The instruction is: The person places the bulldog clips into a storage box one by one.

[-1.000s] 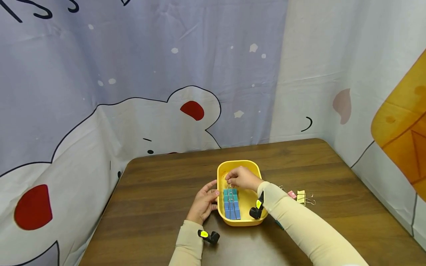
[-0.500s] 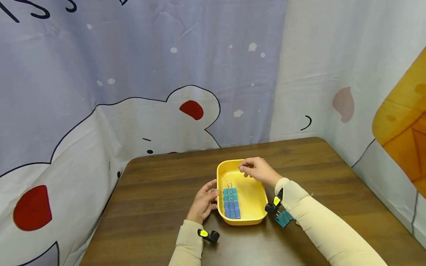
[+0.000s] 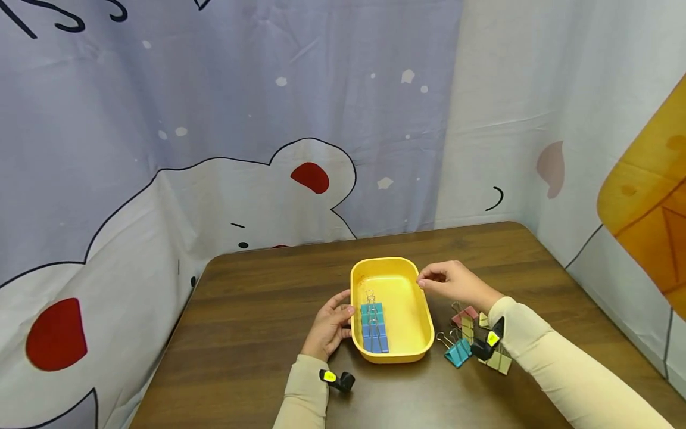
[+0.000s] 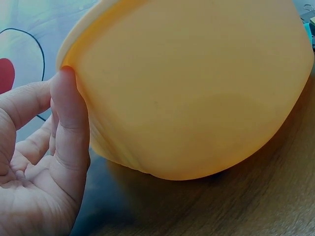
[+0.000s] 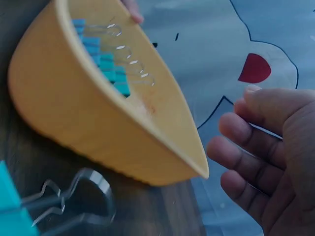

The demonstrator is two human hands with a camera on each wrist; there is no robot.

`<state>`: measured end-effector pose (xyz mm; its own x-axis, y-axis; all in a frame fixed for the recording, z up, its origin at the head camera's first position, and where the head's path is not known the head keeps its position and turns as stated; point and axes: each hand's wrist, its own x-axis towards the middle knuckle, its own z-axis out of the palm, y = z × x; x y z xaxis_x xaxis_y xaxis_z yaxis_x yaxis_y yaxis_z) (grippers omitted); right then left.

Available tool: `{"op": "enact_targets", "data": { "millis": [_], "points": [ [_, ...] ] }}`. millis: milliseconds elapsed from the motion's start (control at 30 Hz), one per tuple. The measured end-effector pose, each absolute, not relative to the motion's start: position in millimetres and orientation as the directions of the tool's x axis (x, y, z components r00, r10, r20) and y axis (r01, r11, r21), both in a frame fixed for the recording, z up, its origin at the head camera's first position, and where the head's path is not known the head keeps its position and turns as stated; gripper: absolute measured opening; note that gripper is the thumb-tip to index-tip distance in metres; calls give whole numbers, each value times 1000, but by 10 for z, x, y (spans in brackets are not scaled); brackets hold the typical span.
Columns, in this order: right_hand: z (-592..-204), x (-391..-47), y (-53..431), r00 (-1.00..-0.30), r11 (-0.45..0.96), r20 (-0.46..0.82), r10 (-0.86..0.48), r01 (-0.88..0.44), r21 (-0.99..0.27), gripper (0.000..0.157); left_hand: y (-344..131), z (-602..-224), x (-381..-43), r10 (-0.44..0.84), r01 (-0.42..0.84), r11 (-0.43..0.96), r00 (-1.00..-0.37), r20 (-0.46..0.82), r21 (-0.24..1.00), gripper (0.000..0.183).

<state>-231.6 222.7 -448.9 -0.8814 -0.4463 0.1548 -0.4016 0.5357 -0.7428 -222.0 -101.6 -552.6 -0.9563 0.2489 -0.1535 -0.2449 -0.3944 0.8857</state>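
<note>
A yellow plastic tray (image 3: 399, 359) sits on the table. Along its left side lies a row of several binder clips (image 3: 374, 328), teal ones at the far end and blue ones nearer, wire handles pointing away. My left hand (image 3: 332, 325) holds the tray's left rim between thumb and fingers; the left wrist view shows the thumb (image 4: 69, 103) at the rim. My right hand (image 3: 455, 281) is in the air beside the tray's far right rim. Its fingers (image 5: 238, 152) are loosely bent, with nothing in them in the right wrist view.
Right of the tray lies a loose pile of binder clips: a teal one (image 3: 458, 353), a pink one (image 3: 465, 315) and several yellow ones (image 3: 499, 362). My right forearm (image 3: 568, 351) passes over part of the pile. Behind the wooden table (image 3: 268, 333) hangs a printed curtain (image 3: 241, 119).
My right hand has let go of the far teal clip in the row and moved right, out of the tray. This uncovers the pile of clips. My left hand has stayed on the rim.
</note>
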Motion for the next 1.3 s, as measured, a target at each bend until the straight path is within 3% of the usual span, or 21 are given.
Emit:
{"op": "enact_targets", "data": {
  "millis": [300, 500, 933, 1300],
  "points": [
    [-4593, -2164, 2447, -818, 523, 4, -575, -372, -767, 17, -996, -5506, -2232, 243, -243, -385, -957, -155, 890, 51],
    [-4669, -2099, 2507, -754, 501, 57, -654, -488, -715, 8, -999, -5494, -2233, 246, -244, -391, -957, -155, 888, 51],
    [-4695, -1930, 2615, -646, 482, 81, -759, -641, -598, 16, -1016, -5501, -2244, 257, -249, -399, -954, -153, 883, 52],
    [-4773, -1879, 2650, -674, 533, 23, -738, -604, -593, 10, -1026, -5525, -2228, 262, -256, -412, -953, -155, 875, 50]
  ]
}}
